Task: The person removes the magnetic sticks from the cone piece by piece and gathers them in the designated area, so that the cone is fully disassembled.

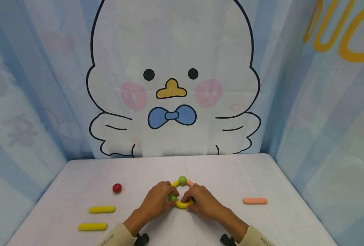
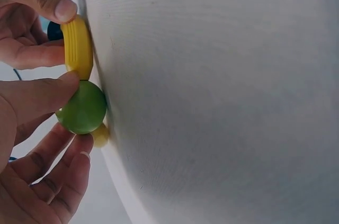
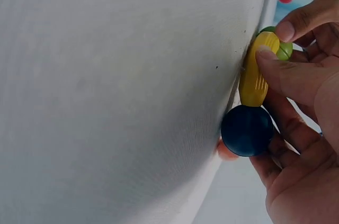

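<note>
A small ring of coloured balls and bars lies on the white table. At its near side is a curved yellow bar [image 3: 254,89], with a green ball [image 2: 82,108] at one end and a dark blue ball [image 3: 247,131] at the other. My left hand [image 1: 158,201] holds the green ball between thumb and fingers. My right hand [image 1: 206,204] pinches the yellow bar, its other fingers against the blue ball. Across the far side, a lime green ball [image 1: 182,180] joins a yellow piece [image 1: 175,183] and an orange piece [image 1: 190,183], partly covered by my hands.
To the left lie a red ball [image 1: 117,188] and two yellow bars, one farther [image 1: 102,209] and one nearer [image 1: 92,227]. An orange bar [image 1: 255,201] rests at the right. Behind the table [image 1: 219,167] hangs a curtain [image 1: 172,44] with a cartoon duck.
</note>
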### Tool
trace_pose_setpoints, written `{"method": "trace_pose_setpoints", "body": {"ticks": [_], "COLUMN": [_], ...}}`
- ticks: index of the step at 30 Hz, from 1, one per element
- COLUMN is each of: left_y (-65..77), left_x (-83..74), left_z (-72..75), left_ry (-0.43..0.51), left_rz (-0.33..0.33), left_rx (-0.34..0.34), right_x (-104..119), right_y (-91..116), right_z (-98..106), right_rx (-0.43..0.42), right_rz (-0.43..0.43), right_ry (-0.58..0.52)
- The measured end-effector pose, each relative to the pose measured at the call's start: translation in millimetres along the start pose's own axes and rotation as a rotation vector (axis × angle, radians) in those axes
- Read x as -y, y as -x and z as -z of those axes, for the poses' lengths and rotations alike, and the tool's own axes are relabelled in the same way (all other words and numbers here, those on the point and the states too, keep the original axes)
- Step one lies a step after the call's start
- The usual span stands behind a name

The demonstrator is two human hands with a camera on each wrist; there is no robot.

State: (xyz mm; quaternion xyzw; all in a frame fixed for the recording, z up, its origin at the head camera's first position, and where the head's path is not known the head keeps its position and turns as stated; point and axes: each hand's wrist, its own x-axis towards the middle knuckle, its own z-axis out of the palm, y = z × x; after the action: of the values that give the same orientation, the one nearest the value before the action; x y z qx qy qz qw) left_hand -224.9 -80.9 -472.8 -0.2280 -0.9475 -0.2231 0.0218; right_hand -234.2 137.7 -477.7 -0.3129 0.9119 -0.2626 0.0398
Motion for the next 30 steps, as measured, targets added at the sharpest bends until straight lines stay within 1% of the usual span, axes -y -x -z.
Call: {"method": "trace_pose_setpoints", "body": {"ticks": [8,12,18,24,28,30], "left_y": [-0.3,-0.2,0.8,1.7,2.1,2.3], "left_x": [0.0,0.2,0.2,-1.7,-3.0,-3.7], "left_z": [-1.1,-1.5,-1.2,-0.4,0.2,0.5], "left_ry": [-0.017,-0.024,-0.013,-0.036,-0.036,-0.035], "left_rz": [-0.019,-0.031,-0.026,-0.012,-0.011,-0.017], "left_rx": [0.006,0.006,0.013,0.009,0.008,0.003], "right_x": [3.2,2.8,0.8,-1.5,-2.8,-3.7], "right_y": [0.1,0.2,-0.1,0.0,1.4,2.9], "right_z": [2.8,3.7,5.2,6.8,7.4,7.6], "right_rx": [0.01,0.018,0.04,0.055,0.052,0.031], "right_rz": [-0.015,-0.009,0.004,0.025,0.025,0.02], "right_ry": [0.009,0.013,0.017,0.017,0.016,0.008]}}
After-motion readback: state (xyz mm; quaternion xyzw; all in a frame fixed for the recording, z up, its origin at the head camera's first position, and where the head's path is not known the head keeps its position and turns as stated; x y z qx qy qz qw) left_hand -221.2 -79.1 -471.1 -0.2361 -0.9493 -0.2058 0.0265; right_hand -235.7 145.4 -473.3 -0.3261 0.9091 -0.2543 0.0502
